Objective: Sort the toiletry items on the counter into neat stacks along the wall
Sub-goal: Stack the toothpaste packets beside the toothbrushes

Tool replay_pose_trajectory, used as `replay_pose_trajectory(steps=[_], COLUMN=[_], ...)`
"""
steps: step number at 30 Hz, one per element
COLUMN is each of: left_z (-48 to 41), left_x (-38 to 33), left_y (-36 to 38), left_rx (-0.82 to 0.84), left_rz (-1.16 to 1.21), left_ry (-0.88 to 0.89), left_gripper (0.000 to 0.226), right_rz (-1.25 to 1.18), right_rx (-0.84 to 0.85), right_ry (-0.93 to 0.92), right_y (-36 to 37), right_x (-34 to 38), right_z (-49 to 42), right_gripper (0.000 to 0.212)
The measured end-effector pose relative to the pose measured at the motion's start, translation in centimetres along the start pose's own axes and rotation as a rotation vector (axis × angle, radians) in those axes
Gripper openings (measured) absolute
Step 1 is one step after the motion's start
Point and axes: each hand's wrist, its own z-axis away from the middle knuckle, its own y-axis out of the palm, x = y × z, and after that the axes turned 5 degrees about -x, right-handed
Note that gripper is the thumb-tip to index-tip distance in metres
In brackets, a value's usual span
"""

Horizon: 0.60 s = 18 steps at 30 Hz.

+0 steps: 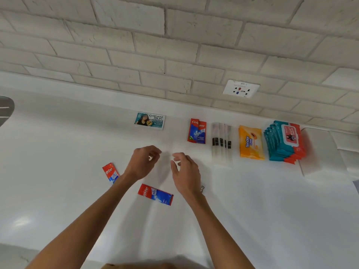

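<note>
Both hands hover over the white counter (252, 210), a little apart, fingers loosely curled and holding nothing: my left hand (142, 162), my right hand (185, 171). Two red-and-blue toothpaste sachets lie loose near them, one (110, 172) partly hidden by my left forearm, the other (155, 194) between my wrists. Along the wall sit a conditioner sachet (150, 120), a small stack of toothpaste sachets (196, 131), several clear-wrapped toothbrushes (221, 141), an orange wipes pack (251, 142) and a stack of teal-and-red wipes packs (284, 141).
A white brick wall (174, 55) backs the counter, with a wall socket (240, 88) above the sorted row. A grey object (5, 109) shows at the left edge. White folded items (326, 152) lie at the far right.
</note>
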Motion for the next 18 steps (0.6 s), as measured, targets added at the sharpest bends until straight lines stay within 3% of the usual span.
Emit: replay_pose_trajectory(steps=[8, 13, 18], left_z=[9.6, 11.4, 11.1], left_x=[2.7, 3.4, 3.7], left_y=[-1.5, -0.8, -0.6], left_rx=[0.163, 0.234, 0.236], left_rz=[-0.176, -0.305, -0.389], left_ry=[-0.065, -0.032, 0.042], left_gripper=[0.034, 0.053, 0.056], right_rz=[0.157, 0.287, 0.387], right_rx=[0.207, 0.246, 0.288], right_ry=[-0.163, -0.257, -0.256], right_y=[1.2, 1.6, 1.9], right_x=[0.0, -0.3, -0.2], right_z=[6.6, 8.1, 8.3], right_gripper=[0.033, 0.044, 0.051])
